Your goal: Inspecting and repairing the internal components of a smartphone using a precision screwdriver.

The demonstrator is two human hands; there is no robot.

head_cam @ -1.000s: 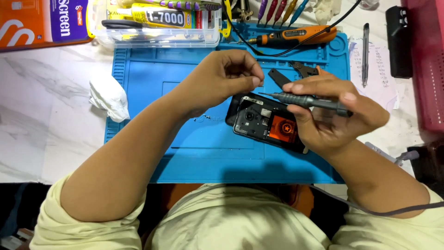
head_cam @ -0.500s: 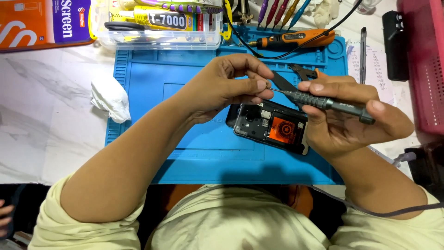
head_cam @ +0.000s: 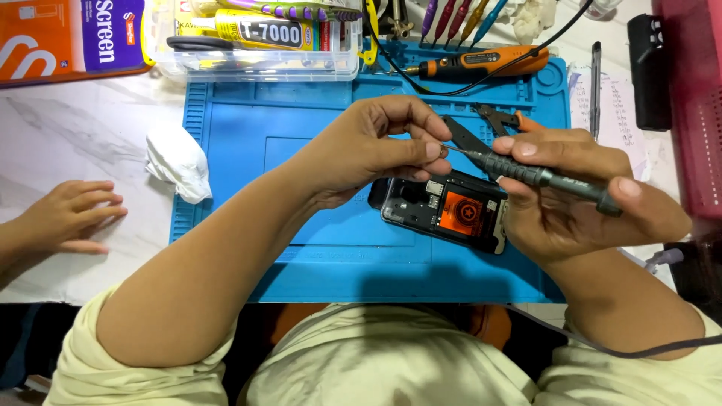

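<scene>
An opened phone lies on the blue mat, right of centre, its orange part showing. Just above it the right hand grips a grey screwdriver, and the left hand pinches the tip between closed fingertips. Far off lie an orange rotary tool and a clear box. A crumpled tissue sits at the left; another person's hand rests beyond it.

An orange and purple flat box lies at the bench's far left corner. Just right of it, a clear plastic case holds a yellow glue tube with a black-and-yellow label. The opened phone carries an orange label.
</scene>
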